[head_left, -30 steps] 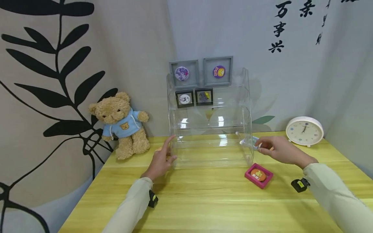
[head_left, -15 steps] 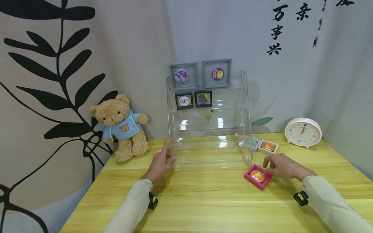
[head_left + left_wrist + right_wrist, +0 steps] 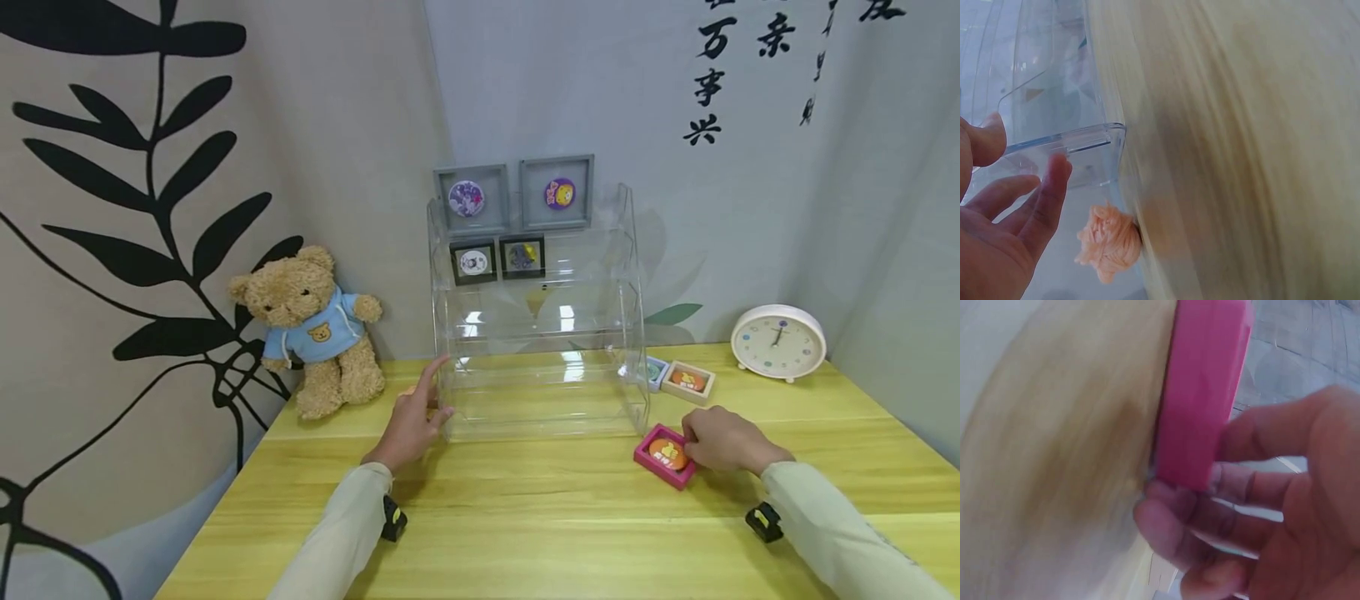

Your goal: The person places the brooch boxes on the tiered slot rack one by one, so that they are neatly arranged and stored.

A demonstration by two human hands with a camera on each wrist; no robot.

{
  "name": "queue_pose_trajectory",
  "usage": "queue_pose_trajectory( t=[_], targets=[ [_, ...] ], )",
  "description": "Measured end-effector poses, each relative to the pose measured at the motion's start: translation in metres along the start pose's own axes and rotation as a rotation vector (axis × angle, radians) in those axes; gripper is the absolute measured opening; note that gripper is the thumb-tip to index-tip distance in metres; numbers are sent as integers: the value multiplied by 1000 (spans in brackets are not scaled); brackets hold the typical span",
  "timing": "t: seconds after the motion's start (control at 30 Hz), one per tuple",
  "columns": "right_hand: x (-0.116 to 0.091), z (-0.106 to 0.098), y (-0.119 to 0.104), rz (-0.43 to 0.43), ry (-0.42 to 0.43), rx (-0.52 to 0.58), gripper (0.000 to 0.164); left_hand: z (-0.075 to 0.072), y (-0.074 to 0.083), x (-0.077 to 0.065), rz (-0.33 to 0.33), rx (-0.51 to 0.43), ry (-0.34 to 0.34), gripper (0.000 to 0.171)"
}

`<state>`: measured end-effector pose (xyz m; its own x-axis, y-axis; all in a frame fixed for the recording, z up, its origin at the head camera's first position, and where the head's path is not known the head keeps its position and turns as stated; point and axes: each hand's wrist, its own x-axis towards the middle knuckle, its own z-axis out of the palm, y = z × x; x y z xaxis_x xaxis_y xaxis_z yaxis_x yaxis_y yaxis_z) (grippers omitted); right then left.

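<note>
1. With the clear acrylic tiered stand [image 3: 540, 333] taken as the dial's centre, a plush teddy bear [image 3: 322, 333] dressed in blue is set at nine o'clock, toward the rear of the wooden tabletop [image 3: 525, 533].
2. At eight o'clock, the left hand [image 3: 405, 425] is held at the stand's side panel, its fingers loosely spread.
3. Beside that hand, a peach-coloured ribbed ball [image 3: 1110, 244] is seen; in the head view it is mostly covered.
4. On the stand's top tier, a grey frame [image 3: 496, 218] with a purple badge is placed at eleven o'clock, and a second grey frame [image 3: 581, 218] at twelve. One tier below, two black frames [image 3: 474, 281] are stood side by side.
5. At four o'clock, a light-blue frame [image 3: 661, 368] is partly seen through the stand, with a beige frame [image 3: 702, 393] beside it.
6. Nearer, between four and five o'clock, a magenta frame [image 3: 656, 470] with an orange badge is laid on the tabletop.
7. The magenta frame's three o'clock corner is pinched by the right hand [image 3: 726, 439].
8. At three o'clock, a white alarm clock [image 3: 777, 342] is stood.
</note>
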<state>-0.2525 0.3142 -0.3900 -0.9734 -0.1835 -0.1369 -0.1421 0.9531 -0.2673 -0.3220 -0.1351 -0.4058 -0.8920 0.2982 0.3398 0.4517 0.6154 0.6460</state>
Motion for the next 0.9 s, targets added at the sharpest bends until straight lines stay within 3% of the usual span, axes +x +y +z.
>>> queue_pose_trajectory(
  t=[0.13,0.23,0.5,0.7,0.9],
  targets=[
    [-1,-3,1,31,52,-19,10,0,1,1,-5,-5,-3,88],
    [-2,-6,3,44,80,46,9,0,1,2,-15,-3,3,88],
    [-11,-8,11,69,96,522,21,2,-2,0,-4,8,12,87],
    [-12,-6,20,48,134,724,29,3,-3,-2,-12,-7,12,89],
    [-11,-8,28,29,91,983,36,2,-1,0,-3,5,15,88]
  ],
)
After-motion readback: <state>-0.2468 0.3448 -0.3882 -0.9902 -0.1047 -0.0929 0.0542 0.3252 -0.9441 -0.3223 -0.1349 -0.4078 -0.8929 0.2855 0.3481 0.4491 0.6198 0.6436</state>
